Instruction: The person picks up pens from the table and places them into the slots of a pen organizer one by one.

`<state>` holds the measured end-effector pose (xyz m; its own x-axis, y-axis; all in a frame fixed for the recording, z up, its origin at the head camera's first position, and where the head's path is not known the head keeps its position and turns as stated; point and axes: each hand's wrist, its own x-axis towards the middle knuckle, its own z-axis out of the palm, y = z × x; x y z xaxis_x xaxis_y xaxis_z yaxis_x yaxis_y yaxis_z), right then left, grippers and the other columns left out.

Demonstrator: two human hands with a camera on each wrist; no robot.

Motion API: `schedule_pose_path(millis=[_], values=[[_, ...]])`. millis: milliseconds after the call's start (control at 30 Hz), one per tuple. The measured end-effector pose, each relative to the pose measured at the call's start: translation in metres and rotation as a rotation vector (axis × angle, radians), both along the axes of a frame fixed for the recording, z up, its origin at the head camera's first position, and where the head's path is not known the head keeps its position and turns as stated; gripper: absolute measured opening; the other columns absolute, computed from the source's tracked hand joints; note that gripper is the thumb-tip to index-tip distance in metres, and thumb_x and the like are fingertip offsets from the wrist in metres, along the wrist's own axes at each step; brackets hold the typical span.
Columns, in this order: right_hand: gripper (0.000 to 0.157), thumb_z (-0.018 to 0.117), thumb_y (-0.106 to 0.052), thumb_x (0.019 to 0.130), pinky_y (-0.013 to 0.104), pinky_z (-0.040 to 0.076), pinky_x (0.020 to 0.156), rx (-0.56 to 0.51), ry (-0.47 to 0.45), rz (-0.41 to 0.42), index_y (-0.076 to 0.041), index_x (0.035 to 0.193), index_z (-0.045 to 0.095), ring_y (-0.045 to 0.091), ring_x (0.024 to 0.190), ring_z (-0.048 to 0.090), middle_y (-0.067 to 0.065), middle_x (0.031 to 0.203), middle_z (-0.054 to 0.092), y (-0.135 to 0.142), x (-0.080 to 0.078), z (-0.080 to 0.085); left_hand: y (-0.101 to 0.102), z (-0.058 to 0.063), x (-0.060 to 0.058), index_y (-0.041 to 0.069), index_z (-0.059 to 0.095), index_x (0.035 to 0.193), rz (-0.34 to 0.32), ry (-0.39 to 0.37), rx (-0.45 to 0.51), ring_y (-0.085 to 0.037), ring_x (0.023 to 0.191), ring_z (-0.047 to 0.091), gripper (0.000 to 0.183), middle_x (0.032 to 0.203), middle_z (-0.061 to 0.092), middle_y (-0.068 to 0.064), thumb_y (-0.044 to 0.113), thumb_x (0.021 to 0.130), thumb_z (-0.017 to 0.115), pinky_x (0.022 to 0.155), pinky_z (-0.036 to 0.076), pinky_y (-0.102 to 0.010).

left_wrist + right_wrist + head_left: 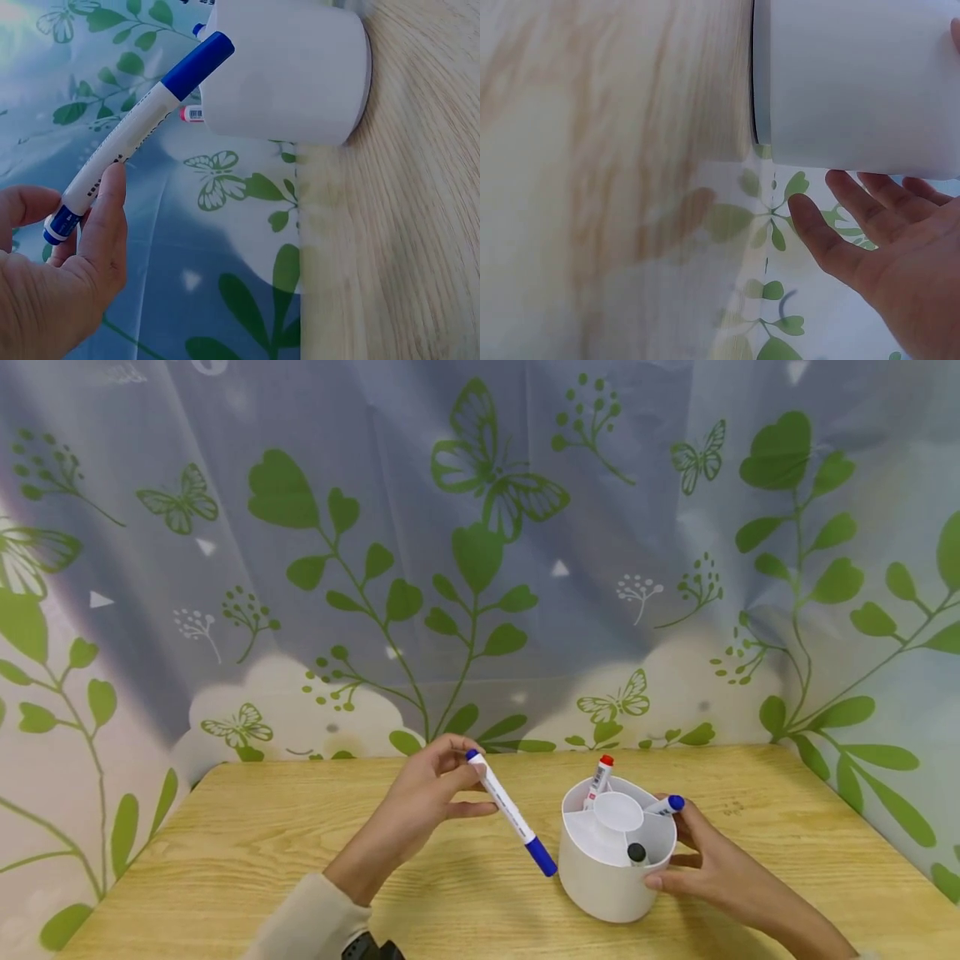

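Observation:
A white marker with a blue cap [510, 806] slants down to the right, pinched near its upper end by the thumb and fingers of my left hand [420, 810]. The capped end points down beside the white pen holder [607, 885]; in the left wrist view the marker [124, 142] overlaps the holder [285, 71]. My right hand [712, 860] grips the holder's right side, thumb in front and fingers behind. From the right wrist, fingertips [840, 180] show right at the holder's wall [862, 90].
Inside the divided holder stand a red-capped marker [599, 781], a blue-capped marker [666, 805] and a black-capped one [637, 853]. It rests on a wooden table [247, 860]. Behind hangs a curtain [360, 635] printed with leaves and butterflies.

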<state>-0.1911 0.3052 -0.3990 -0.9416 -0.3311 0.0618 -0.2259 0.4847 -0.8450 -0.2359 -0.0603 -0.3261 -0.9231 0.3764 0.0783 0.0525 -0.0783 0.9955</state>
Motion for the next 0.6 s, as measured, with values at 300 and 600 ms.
schedule_pose_path(millis=[300, 600], values=[[0.091, 0.078, -0.022, 0.095, 0.056, 0.058, 0.099, 0.026, -0.015, -0.009, 0.0, 0.159, 0.018, 0.056, 0.137, 0.05, 0.036, 0.158, 0.036, -0.001, 0.0, 0.001, 0.015, 0.007, -0.001, -0.002, 0.054, 0.123, 0.01, -0.004, 0.057, -0.023, 0.101, 0.064, 0.019, 0.105, 0.058, -0.01, 0.004, 0.105, 0.058, 0.093, 0.063, -0.045], [0.1, 0.08, -0.025, 0.094, 0.056, 0.059, 0.098, 0.053, -0.07, -0.035, 0.003, 0.162, 0.012, 0.055, 0.136, 0.052, 0.036, 0.159, 0.033, 0.0, -0.001, 0.002, 0.034, 0.007, 0.0, 0.0, 0.054, 0.121, 0.027, -0.018, 0.114, -0.024, 0.101, 0.066, 0.018, 0.105, 0.057, -0.01, 0.001, 0.104, 0.058, 0.093, 0.063, -0.044]])
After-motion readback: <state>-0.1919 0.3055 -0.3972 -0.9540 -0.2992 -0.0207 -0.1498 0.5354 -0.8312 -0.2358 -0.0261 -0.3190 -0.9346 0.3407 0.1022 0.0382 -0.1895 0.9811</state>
